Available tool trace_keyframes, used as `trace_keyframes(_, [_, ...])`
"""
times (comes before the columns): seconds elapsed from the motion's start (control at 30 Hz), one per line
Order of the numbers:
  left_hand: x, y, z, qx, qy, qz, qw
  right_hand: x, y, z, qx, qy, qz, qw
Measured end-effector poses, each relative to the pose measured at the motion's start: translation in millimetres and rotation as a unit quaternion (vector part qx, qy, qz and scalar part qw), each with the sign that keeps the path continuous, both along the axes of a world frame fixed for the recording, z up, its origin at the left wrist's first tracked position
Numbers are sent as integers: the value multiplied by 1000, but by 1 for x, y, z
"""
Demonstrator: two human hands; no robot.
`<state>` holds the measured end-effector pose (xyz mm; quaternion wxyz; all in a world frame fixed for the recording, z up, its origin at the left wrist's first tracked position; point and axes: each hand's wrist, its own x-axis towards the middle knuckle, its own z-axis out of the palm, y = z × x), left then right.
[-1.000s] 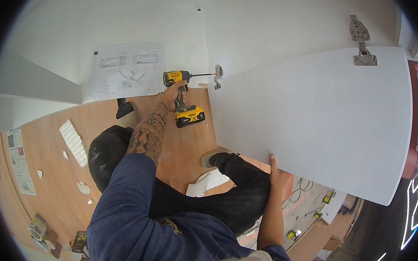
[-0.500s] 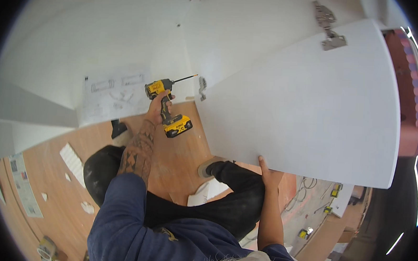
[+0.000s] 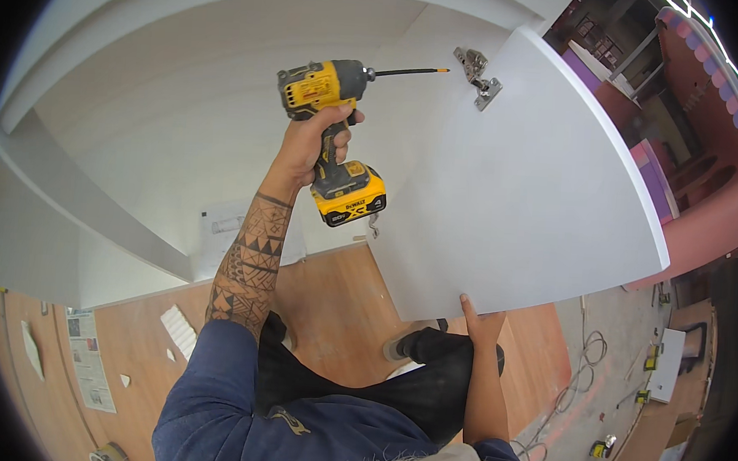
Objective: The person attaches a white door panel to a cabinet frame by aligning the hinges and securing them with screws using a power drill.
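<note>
My left hand (image 3: 322, 139) is wrapped round the grip of a yellow and black cordless impact driver (image 3: 323, 88). Its long thin bit (image 3: 412, 71) points right, the tip just short of the upper hinge (image 3: 478, 77). That metal hinge sits between the white cabinet (image 3: 183, 92) and its white door (image 3: 524, 189), which stands swung out. At the door's lower edge, my right hand (image 3: 483, 324) has its thumb on the near face and its other fingers out of sight behind. A lower hinge (image 3: 374, 225) shows partly past the driver's battery.
A printed drawing sheet (image 3: 219, 230) lies against the cabinet's inside. Newspaper (image 3: 89, 361) and white foam scraps (image 3: 179, 330) lie on the wooden floor (image 3: 323, 287). To the right are a cable (image 3: 591, 354), several yellow tools (image 3: 602, 448) and a pink structure (image 3: 699, 225).
My left hand has raised the driver from near the lower hinge to the upper hinge. The view has shifted upward; my right hand stays at the door's lower edge.
</note>
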<state>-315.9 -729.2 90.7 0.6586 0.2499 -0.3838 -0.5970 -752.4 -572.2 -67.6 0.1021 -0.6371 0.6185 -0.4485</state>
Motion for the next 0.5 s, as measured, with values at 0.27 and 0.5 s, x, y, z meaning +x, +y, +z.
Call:
trace_keyframes(0.27, [-3,11,40,12,-69,-14,997,4,9,1,-5,6,-7,1000])
trace_keyframes(0.5, [-2,15,44,27,-81,-18,996,3,13,1,7,8,-12,1000])
